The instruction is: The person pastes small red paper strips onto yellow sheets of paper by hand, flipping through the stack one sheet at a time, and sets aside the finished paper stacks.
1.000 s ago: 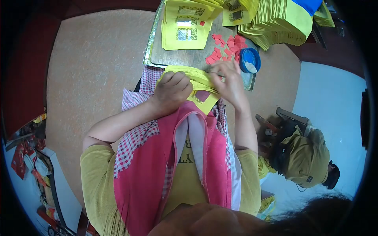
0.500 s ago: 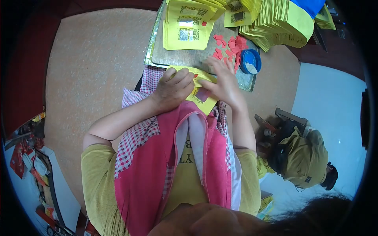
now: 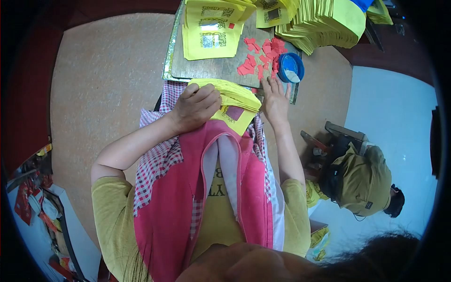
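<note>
My left hand (image 3: 197, 107) is closed around the left part of a stack of yellow printed paper sheets (image 3: 232, 94) lying in my lap against the table edge. The upper sheets bulge away from the lowest visible one, which bears a dark purplish square. To the right of the stack, my right hand (image 3: 276, 99) is open, fingers outstretched at the table's front edge. Just beyond its fingertips lie small red paper pieces (image 3: 267, 49) and a blue tub (image 3: 299, 59) with whitish stuff inside.
On the wooden table (image 3: 197, 69) lies a pile of yellow printed sheets (image 3: 209, 42). A thick fanned stack of yellow paper (image 3: 324, 23) stands at the back right. Another person (image 3: 364, 181) is at the right, near a wooden stool (image 3: 345, 131).
My right hand has moved from over the yellow sheets to the right, beside the table's front edge. The upper sheets now stand bent up under my left hand. The whole view has shifted slightly.
</note>
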The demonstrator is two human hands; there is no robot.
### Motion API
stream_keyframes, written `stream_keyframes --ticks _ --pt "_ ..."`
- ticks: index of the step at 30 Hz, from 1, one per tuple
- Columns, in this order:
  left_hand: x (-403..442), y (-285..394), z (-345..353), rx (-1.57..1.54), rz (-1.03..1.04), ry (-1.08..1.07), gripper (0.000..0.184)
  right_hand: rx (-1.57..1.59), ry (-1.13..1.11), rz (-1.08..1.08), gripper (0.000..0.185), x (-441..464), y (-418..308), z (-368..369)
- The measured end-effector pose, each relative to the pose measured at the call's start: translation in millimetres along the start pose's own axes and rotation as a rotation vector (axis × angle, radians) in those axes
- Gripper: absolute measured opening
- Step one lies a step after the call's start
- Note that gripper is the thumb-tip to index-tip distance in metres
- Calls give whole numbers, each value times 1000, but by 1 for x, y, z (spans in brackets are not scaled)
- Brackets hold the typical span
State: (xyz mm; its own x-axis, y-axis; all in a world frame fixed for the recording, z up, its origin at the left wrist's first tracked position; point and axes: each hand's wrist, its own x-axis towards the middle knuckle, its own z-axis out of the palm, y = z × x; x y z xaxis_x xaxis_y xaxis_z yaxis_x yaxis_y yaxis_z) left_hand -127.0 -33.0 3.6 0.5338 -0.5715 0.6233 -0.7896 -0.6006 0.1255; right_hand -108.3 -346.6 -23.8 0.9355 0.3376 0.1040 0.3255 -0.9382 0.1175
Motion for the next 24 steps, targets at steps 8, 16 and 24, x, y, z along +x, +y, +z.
stream_keyframes --ticks 8,16,24 --pt "-2 1 -2 18 -34 -64 20 646 48 186 11 36 -23 -58" --pt "-1 3 -1 -8 -97 -20 21 607 42 -108 31 41 -82 -108" --pt "3 4 -2 -40 -142 -82 20 594 -49 -140 39 35 -91 -105"
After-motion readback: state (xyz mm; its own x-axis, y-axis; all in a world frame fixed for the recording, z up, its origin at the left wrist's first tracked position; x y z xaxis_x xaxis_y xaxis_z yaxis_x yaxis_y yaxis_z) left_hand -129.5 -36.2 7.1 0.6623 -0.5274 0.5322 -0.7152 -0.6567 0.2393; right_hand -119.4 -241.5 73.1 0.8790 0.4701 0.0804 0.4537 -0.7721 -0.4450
